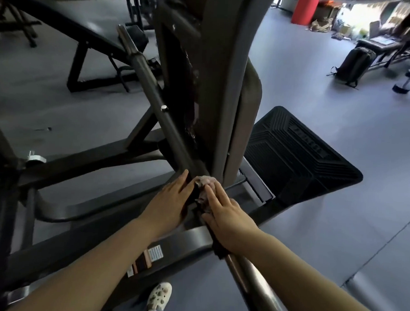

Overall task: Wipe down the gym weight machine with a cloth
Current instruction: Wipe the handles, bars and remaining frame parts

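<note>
— Near the middle of the view, low down, both hands meet on the weight machine (226, 63). Why so close together?

— They seem to be working the cloth (204, 181) round the slanted bar (155, 93) where it runs down past the upright. The right hand (227, 214) lies over the cloth with its fingers laid long and close together, pressing it onto the bar. The left hand (170, 200) comes in from the left, fingers straight, resting against the bar's other side, likely steadying it or catching the cloth's far edge; whether it touches the cloth I cannot tell.

— And the cloth itself?

— Bunched, pale, between the two hands and mostly under the right fingers, right at the joint of bar and upright.

— Count things for me.

— Two hands, one cloth, one bar being wiped. To the right, one ribbed black footplate (299, 154). Far right, one dark backpack (356, 63) leaning by a bench, and one dumbbell (406, 81) on the floor near it. Far left, one incline bench (87, 35). At the near edge, one light shoe (159, 295) with small charms.
</note>
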Demonstrator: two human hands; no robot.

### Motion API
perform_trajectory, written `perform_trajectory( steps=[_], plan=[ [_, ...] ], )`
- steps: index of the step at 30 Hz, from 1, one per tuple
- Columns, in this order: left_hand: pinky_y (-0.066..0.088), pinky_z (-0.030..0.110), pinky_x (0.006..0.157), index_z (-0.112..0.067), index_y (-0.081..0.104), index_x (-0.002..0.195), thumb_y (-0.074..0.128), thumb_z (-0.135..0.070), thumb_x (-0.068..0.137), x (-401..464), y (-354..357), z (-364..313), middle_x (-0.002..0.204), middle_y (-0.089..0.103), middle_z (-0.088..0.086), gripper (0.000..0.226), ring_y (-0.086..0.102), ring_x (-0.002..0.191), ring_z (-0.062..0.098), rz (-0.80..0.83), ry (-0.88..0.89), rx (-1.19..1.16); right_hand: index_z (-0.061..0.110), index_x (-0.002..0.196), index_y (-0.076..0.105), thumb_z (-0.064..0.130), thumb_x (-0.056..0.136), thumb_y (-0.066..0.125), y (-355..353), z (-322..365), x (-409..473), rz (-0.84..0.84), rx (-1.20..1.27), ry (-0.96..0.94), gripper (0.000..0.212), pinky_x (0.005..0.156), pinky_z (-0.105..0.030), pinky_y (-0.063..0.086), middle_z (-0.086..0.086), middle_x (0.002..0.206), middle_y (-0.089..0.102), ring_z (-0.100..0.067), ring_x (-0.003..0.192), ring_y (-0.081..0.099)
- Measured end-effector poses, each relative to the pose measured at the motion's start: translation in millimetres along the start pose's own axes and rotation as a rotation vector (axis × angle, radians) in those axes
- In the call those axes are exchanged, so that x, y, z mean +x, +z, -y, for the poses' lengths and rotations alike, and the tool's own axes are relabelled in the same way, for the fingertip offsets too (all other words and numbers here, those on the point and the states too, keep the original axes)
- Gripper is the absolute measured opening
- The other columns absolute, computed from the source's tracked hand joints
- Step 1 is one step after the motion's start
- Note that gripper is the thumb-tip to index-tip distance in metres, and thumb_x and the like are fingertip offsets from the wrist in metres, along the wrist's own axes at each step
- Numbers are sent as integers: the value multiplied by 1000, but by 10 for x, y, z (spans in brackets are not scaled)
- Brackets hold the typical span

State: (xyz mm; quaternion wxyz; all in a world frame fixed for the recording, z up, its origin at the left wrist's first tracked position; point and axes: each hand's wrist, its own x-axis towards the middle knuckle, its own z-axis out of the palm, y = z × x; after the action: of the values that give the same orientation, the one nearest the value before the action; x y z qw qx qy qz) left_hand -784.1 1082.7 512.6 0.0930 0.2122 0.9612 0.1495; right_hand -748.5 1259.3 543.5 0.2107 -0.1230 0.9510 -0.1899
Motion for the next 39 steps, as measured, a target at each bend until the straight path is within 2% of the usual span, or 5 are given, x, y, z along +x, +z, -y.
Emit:
perform_trajectory(
  steps=[8,21,28,34,39],
  plan=[
    [18,29,116,-17,-9,149,51,-23,96,117,-110,398,160,-3,3,80,14,145,19,-51,-58,-65,30,151,-10,38,100,38,-149,184,752,8,-61,19,71,107,-48,33,2,157,-22,-35,136,22],
    [23,26,112,-26,-2,150,54,-17,94,528,-285,854,159,-4,-3,80,19,143,17,-79,-96,-273,36,149,-11,34,101,36,-322,525,1870,-18,-293,23,68,101,-63,36,12,146,-38,-37,143,-12],
    [11,14,106,-25,2,151,52,-18,95,679,-288,1081,159,-2,-8,76,11,145,12,-97,-119,-367,39,149,-2,36,98,42,-421,636,2347,-103,-306,48,68,104,-62,32,10,152,-30,-35,142,-2],
    [12,18,111,-21,3,152,47,-20,99,550,-214,1332,159,0,-6,69,9,145,12,-32,-182,-391,28,152,0,23,97,43,-489,835,2164,-41,-653,11,70,115,-57,6,2,157,-22,-40,143,-15],
    [13,22,113,-18,7,152,44,-21,100,472,-63,1464,160,4,-3,64,13,145,15,48,-242,-420,7,148,27,34,100,31,-102,838,1983,-4,-1108,-171,55,101,-63,-21,-13,159,14,-36,145,-14]
  ],
)
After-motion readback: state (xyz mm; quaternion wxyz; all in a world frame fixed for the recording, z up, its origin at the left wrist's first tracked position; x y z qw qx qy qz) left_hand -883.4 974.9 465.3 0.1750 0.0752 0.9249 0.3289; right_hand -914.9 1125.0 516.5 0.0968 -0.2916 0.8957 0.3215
